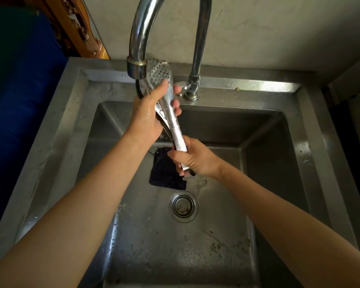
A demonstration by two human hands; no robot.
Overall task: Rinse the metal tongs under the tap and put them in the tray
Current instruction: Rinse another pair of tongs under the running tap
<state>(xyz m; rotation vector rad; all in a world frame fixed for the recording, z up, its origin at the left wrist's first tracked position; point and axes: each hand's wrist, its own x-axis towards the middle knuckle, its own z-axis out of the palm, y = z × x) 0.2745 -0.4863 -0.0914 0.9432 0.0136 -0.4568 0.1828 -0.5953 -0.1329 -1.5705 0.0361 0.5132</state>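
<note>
Metal tongs [175, 127] sit under the tap [136, 67]; the left hand [146, 117] wraps their perforated head. The right hand [197, 161] grips the handle.

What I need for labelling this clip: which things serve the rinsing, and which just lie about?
In use: perforated shiny metal tongs, gripped by left hand and right hand; curved chrome tap; stainless steel sink.
Lying about: dark square cloth, round drain strainer.

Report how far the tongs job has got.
Done: tongs are picked up and at the tap. In hand: rinsing; left hand grips near the perforated head, right hand holds the handle end, over the sink. Left: putting them in the tray, which is not in view.
</note>
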